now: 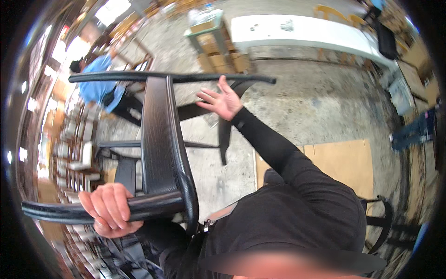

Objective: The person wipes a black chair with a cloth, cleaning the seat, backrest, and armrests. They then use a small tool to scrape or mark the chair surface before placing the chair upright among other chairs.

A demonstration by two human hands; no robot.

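Observation:
A black wooden chair frame (158,125) with visible grain is held up in front of me, tilted, its wide flat board running between two long bars. My left hand (109,209) is wrapped round the thick rounded bar at its near left end. Beside the far bar, my right hand (223,100) is open, palm up and fingers spread, with nothing in it. Part of the frame's lower structure shows behind that hand, including a curved leg (224,144). Whether the right hand touches the frame, I cannot tell.
A person in a blue shirt (97,81) bends at the left, beyond the frame. Many chairs (83,156) stand along that side. A long white table (306,30) and a green stand (209,35) with cardboard boxes are ahead. Flat cardboard (341,162) lies on the floor; a black chair (381,223) stands right.

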